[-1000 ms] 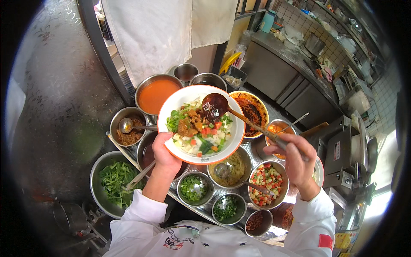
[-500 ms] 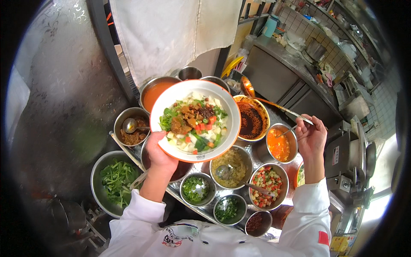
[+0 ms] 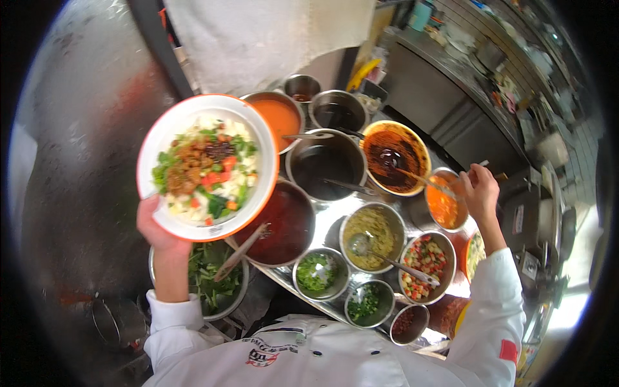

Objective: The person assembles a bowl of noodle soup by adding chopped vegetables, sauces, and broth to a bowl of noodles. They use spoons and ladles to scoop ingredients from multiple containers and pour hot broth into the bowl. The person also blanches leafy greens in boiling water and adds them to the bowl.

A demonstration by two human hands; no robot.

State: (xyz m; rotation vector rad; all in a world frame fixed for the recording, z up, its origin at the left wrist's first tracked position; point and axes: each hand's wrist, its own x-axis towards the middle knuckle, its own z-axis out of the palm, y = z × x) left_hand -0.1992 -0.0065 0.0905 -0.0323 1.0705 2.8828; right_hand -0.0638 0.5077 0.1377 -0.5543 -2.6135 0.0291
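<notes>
My left hand (image 3: 161, 226) grips a wide white bowl (image 3: 261, 206) with an orange outside, thumb over the rim. Inside it lies food (image 3: 206, 164): pale cubes, greens, brown minced topping, dark sauce and red pieces. On the right, my right hand (image 3: 482, 190) is closed around the handle of a ladle (image 3: 416, 179). The ladle's head dips into dark red chili oil in a yellow-rimmed bowl (image 3: 422, 145). Just below the handle, next to my fingers, stands a steel pot of orange-red egg-like sauce (image 3: 445, 209). Motion blur softens the right fingers.
Around the chili oil stand a dark liquid pot (image 3: 325, 164), an orange soup pot (image 3: 274, 116), a red sauce pot (image 3: 280, 226), a yellowish relish pot (image 3: 374, 235) and a diced vegetable pot (image 3: 422, 264). Leafy greens (image 3: 209, 277) sit lower left. A white cloth (image 3: 271, 39) hangs behind.
The white bowl has moved left in my left hand, uncovering pots behind it. The ladle has come down from above into the chili oil, my right hand still on its handle.
</notes>
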